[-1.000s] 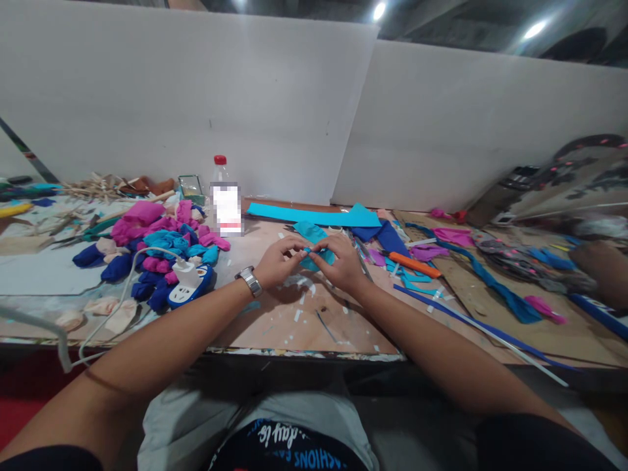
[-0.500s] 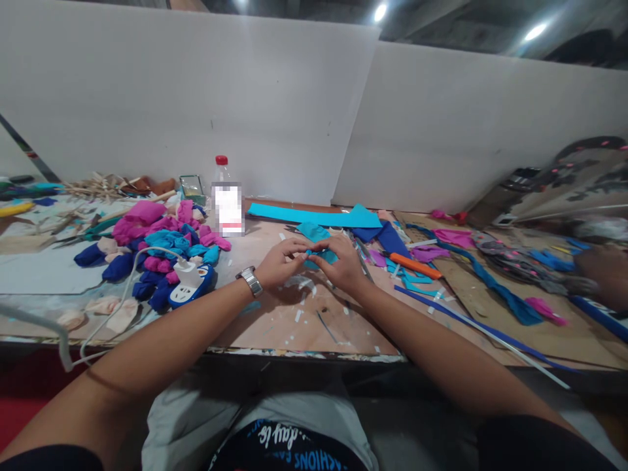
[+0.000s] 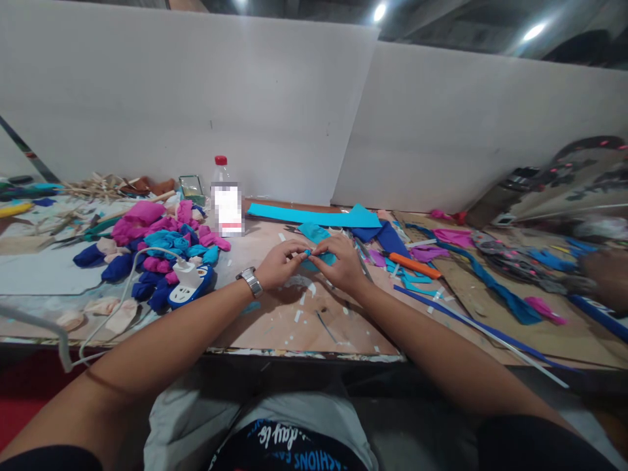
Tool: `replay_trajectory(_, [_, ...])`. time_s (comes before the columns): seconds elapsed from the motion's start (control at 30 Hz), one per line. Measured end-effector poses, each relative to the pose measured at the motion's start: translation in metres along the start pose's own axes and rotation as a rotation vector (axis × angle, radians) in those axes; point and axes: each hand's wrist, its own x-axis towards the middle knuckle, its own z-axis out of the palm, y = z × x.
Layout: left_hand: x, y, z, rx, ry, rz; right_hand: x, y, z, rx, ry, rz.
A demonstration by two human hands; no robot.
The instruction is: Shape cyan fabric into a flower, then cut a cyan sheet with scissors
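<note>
Cyan piece [image 3: 307,252]: pinched between both hands, above the table [image 3: 275,330]; its gathering looks part done.
Left hand [image 3: 282,263]: fingertips closed on the piece.
Right hand [image 3: 342,261]: thumb and finger closed on it too.
Pile [image 3: 164,241]: bunched pieces, apparently finished.
Strip [image 3: 304,214]: flat behind the hands, seemingly unworked.

Ceiling lights [image 3: 379,12] glare overhead; the right edge blurs.

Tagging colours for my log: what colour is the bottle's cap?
The cap is red, seen in the head view.
</note>
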Motion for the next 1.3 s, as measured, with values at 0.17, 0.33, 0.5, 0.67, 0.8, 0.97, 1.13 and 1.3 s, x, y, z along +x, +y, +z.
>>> replay_trajectory(0.17, [-0.0007,0.0016,-0.0008,0.017,-0.011,-0.002,0.0006,-0.0013,-0.0009,-0.024,-0.004,-0.002])
replay_trajectory(0.33, [-0.0018,0.0003,-0.0007,0.035,0.016,0.006,0.0001,0.0013,-0.0002,-0.019,-0.023,-0.023])
replay_trajectory(0.5, [-0.0012,-0.0023,-0.0002,0.013,0.014,0.001,-0.0009,0.0044,0.0012,-0.032,-0.013,-0.055])
replay_trajectory(0.67, [-0.0014,-0.0003,0.0009,-0.014,0.015,-0.046,-0.0006,0.0032,0.0005,-0.021,-0.021,-0.056])
replay_trajectory(0.8, [-0.002,0.0005,0.0021,-0.006,0.077,-0.129,-0.0005,0.0017,0.0003,-0.023,-0.027,-0.042])
replay_trajectory(0.97, [-0.0005,0.0005,0.0007,-0.035,0.093,-0.104,-0.0004,0.0006,0.0005,-0.019,-0.047,0.013])
replay_trajectory(1.13, [0.001,0.0042,-0.0019,-0.073,0.076,-0.082,0.0009,-0.0025,-0.0004,-0.014,-0.028,0.017])
replay_trajectory(1.3, [0.0005,0.0055,-0.0023,-0.072,0.041,-0.101,0.0005,-0.0031,-0.0008,-0.011,-0.06,0.004])
